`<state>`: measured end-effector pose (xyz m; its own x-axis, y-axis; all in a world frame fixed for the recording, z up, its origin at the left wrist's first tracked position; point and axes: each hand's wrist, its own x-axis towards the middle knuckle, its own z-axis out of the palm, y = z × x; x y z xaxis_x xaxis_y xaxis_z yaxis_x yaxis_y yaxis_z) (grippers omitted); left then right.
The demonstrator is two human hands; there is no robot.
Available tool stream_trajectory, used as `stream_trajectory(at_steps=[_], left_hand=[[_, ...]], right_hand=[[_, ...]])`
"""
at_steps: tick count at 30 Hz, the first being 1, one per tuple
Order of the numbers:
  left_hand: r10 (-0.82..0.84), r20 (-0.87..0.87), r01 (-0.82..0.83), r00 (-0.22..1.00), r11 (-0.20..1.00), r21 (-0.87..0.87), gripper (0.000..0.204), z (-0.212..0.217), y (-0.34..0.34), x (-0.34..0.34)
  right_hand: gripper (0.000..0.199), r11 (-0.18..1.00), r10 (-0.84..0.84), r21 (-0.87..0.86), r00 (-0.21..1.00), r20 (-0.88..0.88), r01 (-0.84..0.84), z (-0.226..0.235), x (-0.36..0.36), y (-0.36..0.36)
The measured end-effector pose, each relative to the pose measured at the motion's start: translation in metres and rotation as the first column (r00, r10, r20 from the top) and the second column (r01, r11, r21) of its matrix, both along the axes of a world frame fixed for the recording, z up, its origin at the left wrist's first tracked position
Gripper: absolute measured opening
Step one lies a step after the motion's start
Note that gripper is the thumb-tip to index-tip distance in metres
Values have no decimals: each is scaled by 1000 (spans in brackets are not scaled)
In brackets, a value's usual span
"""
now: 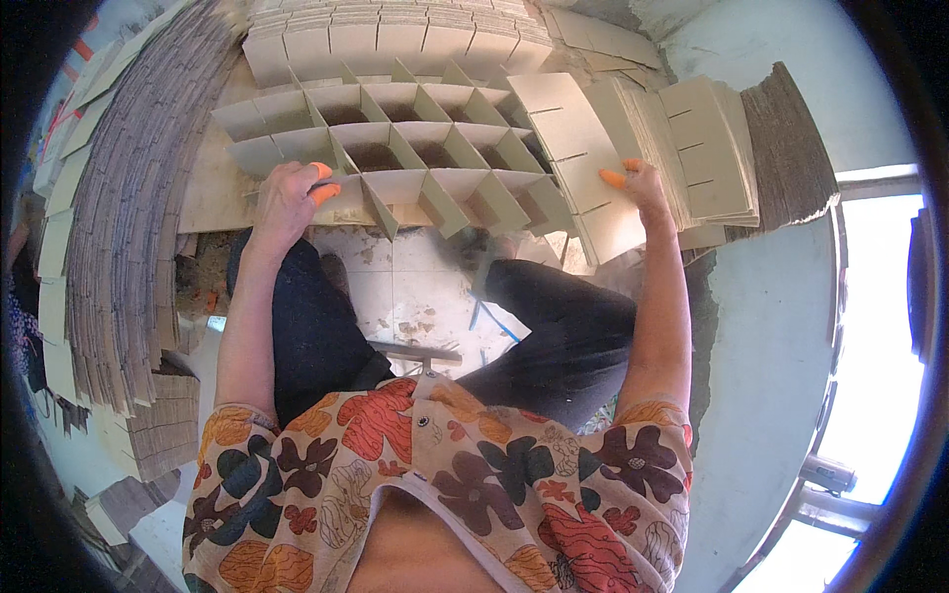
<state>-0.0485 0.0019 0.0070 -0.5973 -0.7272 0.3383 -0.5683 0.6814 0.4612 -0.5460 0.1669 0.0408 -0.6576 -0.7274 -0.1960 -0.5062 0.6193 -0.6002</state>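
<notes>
A cardboard divider grid [397, 186] of interlocked slotted strips stands in front of me, its square cells facing up. My left hand [289, 200], with orange covers on thumb and forefinger, pinches the near left edge of the grid. My right hand [643, 190], also wearing orange fingertip covers, grips the right edge of a long slotted cardboard strip [568, 138]. That strip leans at a slant along the grid's right end, its slots facing right. Whether any of its slots are engaged with the grid's strips, I cannot tell.
Slotted strips [386, 40] are stacked behind the grid. More cardboard strips [712, 148] stand at the right, beside a brown stack [786, 148]. A tall pile of cardboard [133, 208] curves along the left. Below the work board [203, 193], my legs straddle a tiled floor.
</notes>
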Motion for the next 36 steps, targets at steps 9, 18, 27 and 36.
stream_trajectory(at_steps=[9,18,27,36], left_hand=[[-3,-40,2,999,1000,-8,21,1,2,-5],[-6,-114,-5,993,996,-93,27,-3,-3,9],[75,-226,-115,971,979,-168,34,14,-2,40],[170,-108,-165,979,985,58,30,2,-7,75]], right_hand=[[29,934,-108,-296,947,303,201,2,-13,16],[29,934,-142,-317,985,98,166,52,6,18],[33,813,96,-581,975,202,41,81,68,-20],[51,497,650,-660,745,-148,-564,101,272,-113]])
